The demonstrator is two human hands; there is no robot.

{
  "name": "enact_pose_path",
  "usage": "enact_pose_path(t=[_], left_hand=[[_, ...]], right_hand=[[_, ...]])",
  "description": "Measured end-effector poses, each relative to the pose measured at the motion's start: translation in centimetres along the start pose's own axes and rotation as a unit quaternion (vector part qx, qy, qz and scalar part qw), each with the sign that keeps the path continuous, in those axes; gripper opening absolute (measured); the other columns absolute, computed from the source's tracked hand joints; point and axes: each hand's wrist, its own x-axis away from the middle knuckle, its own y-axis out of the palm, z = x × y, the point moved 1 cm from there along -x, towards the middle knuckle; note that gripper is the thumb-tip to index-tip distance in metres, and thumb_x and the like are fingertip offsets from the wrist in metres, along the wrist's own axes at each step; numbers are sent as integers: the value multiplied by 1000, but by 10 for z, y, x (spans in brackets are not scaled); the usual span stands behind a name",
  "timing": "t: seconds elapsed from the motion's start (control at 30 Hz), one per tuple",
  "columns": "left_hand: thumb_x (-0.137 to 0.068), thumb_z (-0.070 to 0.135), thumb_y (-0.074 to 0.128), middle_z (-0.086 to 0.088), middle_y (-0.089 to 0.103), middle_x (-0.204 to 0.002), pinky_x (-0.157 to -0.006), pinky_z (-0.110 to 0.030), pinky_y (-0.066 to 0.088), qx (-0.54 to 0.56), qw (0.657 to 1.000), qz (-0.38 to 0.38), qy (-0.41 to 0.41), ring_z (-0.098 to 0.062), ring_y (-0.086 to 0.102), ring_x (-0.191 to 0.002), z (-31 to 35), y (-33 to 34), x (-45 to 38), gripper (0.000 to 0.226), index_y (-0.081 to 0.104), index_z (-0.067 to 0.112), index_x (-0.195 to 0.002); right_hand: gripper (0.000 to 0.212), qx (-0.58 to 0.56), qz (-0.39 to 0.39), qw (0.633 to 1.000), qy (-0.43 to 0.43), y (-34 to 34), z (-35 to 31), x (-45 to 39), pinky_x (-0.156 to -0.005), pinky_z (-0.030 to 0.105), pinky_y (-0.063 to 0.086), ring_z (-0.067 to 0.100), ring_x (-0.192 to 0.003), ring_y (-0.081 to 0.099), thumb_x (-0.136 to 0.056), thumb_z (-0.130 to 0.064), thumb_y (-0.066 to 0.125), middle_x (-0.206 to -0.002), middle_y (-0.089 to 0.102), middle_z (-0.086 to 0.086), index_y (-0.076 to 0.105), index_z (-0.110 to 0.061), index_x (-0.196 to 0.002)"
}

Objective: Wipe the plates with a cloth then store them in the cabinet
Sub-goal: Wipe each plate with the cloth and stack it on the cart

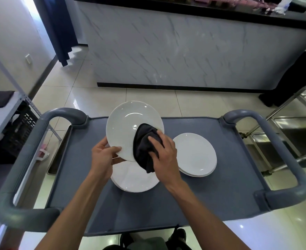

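Head view: above the grey cart (211, 186), the left hand (102, 157) pinches a tilted white plate (128, 127) by its near rim; the right hand (164, 152) presses a dark cloth (145, 147) against its right side. Plate stacks (195, 154) lie beneath.

Under your fingers stands a grey cart (211, 177) with looped handles at both ends. Beyond your fingers you see a marble-patterned counter (184, 51) with a black top, set on glossy cream floor tiles (76, 98). Left of your fingers, a metal shelf (8, 112) carries a dark folded cloth and a black crate (22, 127). Right of your fingers stands a steel trolley (292, 123). A dark curtain (58, 24) hangs far left.
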Motion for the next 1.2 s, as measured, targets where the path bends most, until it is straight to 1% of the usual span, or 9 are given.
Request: enact_pose_path(t=[0.13, 0.33, 0.47, 0.57, 0.67, 0.73, 0.83, 0.97, 1.2], left_hand=[[-83, -17, 57, -10, 77, -93, -57, -38, 60, -35, 999, -32, -3, -30, 71, -71, 0, 1, 1, 47, 72, 16, -113], [-80, -17, 60, -16, 76, -98, -59, -42, 60, -88, 992, -89, -3, -33, 70, -75, 1, 7, 0, 50, 74, 16, -115], [-79, -17, 61, -15, 76, -95, -58, -42, 59, -108, 989, -102, 5, -33, 70, -73, 1, 16, 1, 50, 74, 17, -114], [-78, -16, 63, -16, 76, -95, -57, -40, 58, -114, 987, -110, 12, -35, 69, -74, 2, 21, 0, 49, 75, 16, -113], [-69, -5, 71, -18, 76, -97, -58, -40, 58, -115, 985, -123, 23, -34, 71, -77, 3, 30, 1, 50, 75, 17, -113], [-65, 1, 72, -18, 76, -98, -59, -41, 59, -115, 984, -131, 34, -34, 73, -78, 3, 37, 2, 51, 76, 18, -114], [-65, 3, 74, -17, 75, -98, -59, -41, 59, -124, 982, -132, 47, -35, 73, -80, 1, 51, 3, 52, 75, 17, -115], [-66, 3, 74, -16, 76, -99, -60, -42, 60, -141, 980, -129, 55, -35, 73, -82, 0, 74, 6, 48, 78, 24, -109], [-82, -2, 71, -9, 76, -102, -65, -42, 61, -172, 979, -96, 47, -34, 73, -87, -7, 115, 9, 44, 78, 32, -108]], right_hand=[[52, 12, 24, 1000, 16, -16, 12, -18, -111, 47, 37, 30, -136, 41, -86, -1, 69, -152, 45, 7, 62, -15, -136], [59, 18, 46, 999, -12, -40, 25, -41, -115, 46, 35, 28, -138, 38, -87, -5, 72, -154, 42, 7, 55, -16, -142], [78, -10, 38, 999, 8, -56, 34, -50, -111, 23, 29, 18, -141, 32, -83, -18, 81, -158, 34, 0, 43, -22, -150], [87, -20, 28, 999, -1, -67, 41, -57, -112, 10, 19, 17, -141, 33, -79, -23, 85, -155, 39, 2, 40, -16, -152], [85, -9, 19, 999, -24, -79, 51, -65, -118, 25, 27, 22, -135, 39, -76, -26, 86, -148, 47, 4, 44, -10, -149], [85, -22, 7, 999, -26, -87, 61, -70, -117, 29, 31, 21, -135, 40, -76, -29, 85, -149, 45, 2, 45, -16, -149], [89, -84, -23, 996, -10, -99, 75, -76, -107, 6, 26, 9, -133, 43, -74, -30, 86, -148, 45, -5, 42, -27, -151], [93, -131, -61, 989, 11, -116, 96, -82, -103, 13, 34, 3, -124, 48, -71, -28, 88, -138, 55, -9, 40, -34, -150], [86, -168, -35, 985, 23, -137, 129, -89, -94, -3, 31, -2, -116, 49, -69, -23, 88, -131, 56, -12, 45, -38, -143]])
